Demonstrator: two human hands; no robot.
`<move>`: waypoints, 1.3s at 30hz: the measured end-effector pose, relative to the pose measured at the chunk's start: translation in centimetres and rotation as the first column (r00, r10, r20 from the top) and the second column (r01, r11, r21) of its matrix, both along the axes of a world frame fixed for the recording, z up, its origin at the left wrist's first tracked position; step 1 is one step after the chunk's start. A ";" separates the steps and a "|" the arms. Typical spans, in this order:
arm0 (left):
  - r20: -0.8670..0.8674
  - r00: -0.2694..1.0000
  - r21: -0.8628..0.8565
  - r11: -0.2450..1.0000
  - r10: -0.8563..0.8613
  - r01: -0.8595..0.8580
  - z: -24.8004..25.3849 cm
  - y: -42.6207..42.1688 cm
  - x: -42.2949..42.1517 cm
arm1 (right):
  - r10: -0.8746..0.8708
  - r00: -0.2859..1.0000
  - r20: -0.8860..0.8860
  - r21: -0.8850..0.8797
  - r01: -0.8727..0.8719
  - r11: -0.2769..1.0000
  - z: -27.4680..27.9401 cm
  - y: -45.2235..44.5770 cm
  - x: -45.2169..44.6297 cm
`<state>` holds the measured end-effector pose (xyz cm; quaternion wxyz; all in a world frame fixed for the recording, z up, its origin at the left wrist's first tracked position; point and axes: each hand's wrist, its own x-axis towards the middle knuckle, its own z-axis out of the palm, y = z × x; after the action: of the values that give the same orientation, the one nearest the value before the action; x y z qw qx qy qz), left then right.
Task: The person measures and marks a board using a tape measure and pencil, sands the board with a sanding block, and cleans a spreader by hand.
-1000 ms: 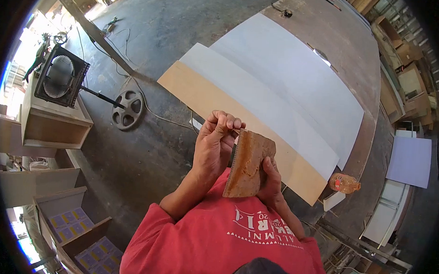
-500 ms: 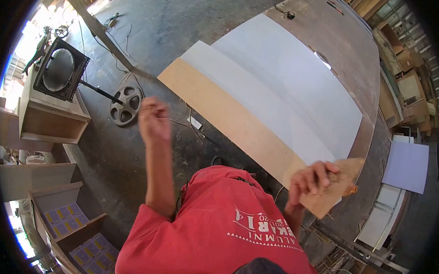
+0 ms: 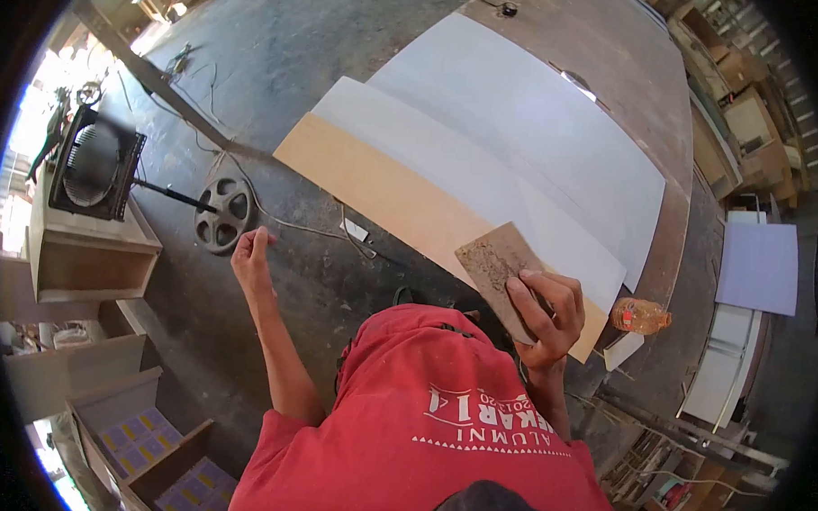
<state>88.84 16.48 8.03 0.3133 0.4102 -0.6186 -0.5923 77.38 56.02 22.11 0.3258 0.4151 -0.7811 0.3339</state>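
My right hand (image 3: 551,319) grips a thin rectangular piece of brown board (image 3: 499,269), fingers on its near face. That face carries a rough, crusty patch towards its upper left corner. The piece is held up over the near edge of a long tan board strip (image 3: 384,193). Away to the left, my left hand (image 3: 254,259) hangs over the floor with its fingers curled in, and nothing shows in them. Beyond the tan strip lie a narrow white sheet (image 3: 412,156) and a larger white sheet (image 3: 531,107) on a work table (image 3: 645,84).
A plastic bottle with orange-brown contents (image 3: 639,316) lies at the table's right end. To the left stands a fan (image 3: 95,165) on a round base (image 3: 223,215), with a cable (image 3: 293,224) along the floor. Open wooden cabinets (image 3: 93,271) line the left side.
My right hand has swung the brown board piece left and turned it, uncovering the bottle. My left hand has dropped lower and slightly left. The whole view has shifted a little.
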 end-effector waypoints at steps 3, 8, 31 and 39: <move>0.095 0.994 -0.016 0.999 -0.046 0.047 0.5 0.7 0.1 | 0.001 0.998 -0.056 0.092 0.004 0.996 0.4 -0.4 -0.2; -0.226 0.879 -0.069 0.907 -0.419 0.415 8.5 7.5 -1.6 | 0.059 0.995 -0.079 0.185 -0.043 0.982 0.8 -1.2 -0.3; -0.027 0.212 -0.153 0.213 -0.977 0.965 12.9 12.1 -5.5 | 0.142 0.989 -0.039 0.428 -0.112 0.897 1.9 0.2 1.3; -0.273 0.200 -0.240 0.268 -0.941 0.933 12.4 14.2 -5.8 | 0.234 0.927 0.292 0.205 -0.300 0.932 -0.2 0.9 0.4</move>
<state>83.00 30.72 20.42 0.0031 -0.1690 -0.6757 -0.7175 77.78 56.91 21.87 0.1165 0.5074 -0.7882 0.3283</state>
